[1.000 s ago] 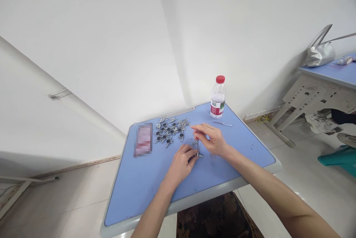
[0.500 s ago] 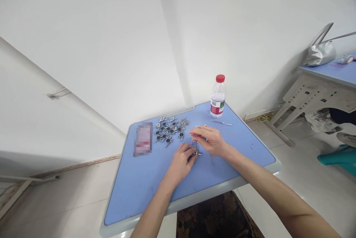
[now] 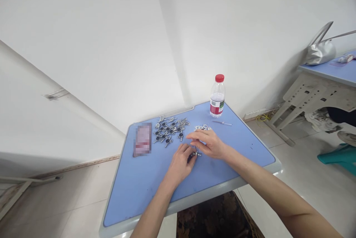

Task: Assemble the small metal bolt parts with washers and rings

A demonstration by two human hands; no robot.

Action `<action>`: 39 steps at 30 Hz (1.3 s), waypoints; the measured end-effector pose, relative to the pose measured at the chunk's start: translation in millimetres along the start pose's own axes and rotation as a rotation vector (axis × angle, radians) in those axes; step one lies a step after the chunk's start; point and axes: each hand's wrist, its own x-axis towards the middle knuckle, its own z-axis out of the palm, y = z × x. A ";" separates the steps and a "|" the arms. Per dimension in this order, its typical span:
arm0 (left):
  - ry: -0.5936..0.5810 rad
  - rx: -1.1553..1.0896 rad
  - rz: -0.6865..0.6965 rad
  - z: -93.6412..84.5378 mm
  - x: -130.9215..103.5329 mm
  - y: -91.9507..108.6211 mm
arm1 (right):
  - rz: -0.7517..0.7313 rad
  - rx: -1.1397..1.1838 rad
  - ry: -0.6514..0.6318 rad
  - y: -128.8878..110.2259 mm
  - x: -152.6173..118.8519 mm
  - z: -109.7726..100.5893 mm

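My left hand (image 3: 182, 159) is closed on a small metal part (image 3: 198, 154), pinned against the blue tabletop between thumb and fingers. A silvery stub of the part sticks out to the right. Just above it, my right hand (image 3: 208, 143) is closed round what looks like a slim screwdriver (image 3: 196, 148). Only its thin upright shaft shows, its tip down at the part; the handle is hidden by the fingers. Left of the hands lies a pile of metal parts with black round centres (image 3: 171, 131). Small flat silvery plates (image 3: 203, 127) lie behind my right hand.
On the blue table (image 3: 133, 193), a bottle with a red cap (image 3: 217, 101) stands at the back right. In front of it lies a thin pen-like tool (image 3: 222, 123). A flat pinkish, blurred-out object (image 3: 142, 139) lies at the left edge. A white wall (image 3: 111, 45) rises behind.
My right hand has shifted slightly left and down and turned a little over the part, uncovering more of the flat plates behind it. My left hand keeps its hold in place.
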 end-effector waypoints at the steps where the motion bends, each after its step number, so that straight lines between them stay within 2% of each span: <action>1: 0.000 -0.003 0.000 -0.8 0.2 1.0 | 0.005 0.010 -0.003 0.1 -0.1 -0.4; 10: -0.008 -0.016 -0.006 -2.2 -0.2 1.2 | 0.088 0.000 0.074 5.3 -4.0 4.3; 16: -0.017 0.010 -0.001 -1.9 0.2 0.0 | 0.105 0.146 0.002 1.7 -0.7 -1.1; 19: -0.022 0.023 -0.003 -0.8 -0.2 -0.8 | 0.134 0.194 0.043 4.1 -0.3 1.0; 23: -0.020 0.036 -0.007 -0.1 0.0 -1.0 | 0.154 0.101 0.119 8.8 -1.7 3.8; 25: -0.023 0.039 -0.009 -0.5 0.5 -0.4 | 0.141 0.078 0.092 8.0 -1.3 2.2; 28: -0.027 0.032 -0.012 -1.5 0.9 0.6 | 0.135 0.163 0.007 3.4 0.3 -0.9; 31: -0.026 0.030 -0.012 -1.8 0.4 1.2 | 0.177 0.255 0.029 0.9 0.4 0.6; 35: -0.027 0.029 -0.014 -1.1 -0.2 0.8 | 0.189 0.164 0.116 5.0 -2.2 7.9; 39: -0.025 0.034 -0.014 -0.9 -0.1 -0.2 | 0.136 0.031 0.113 9.0 -4.1 11.9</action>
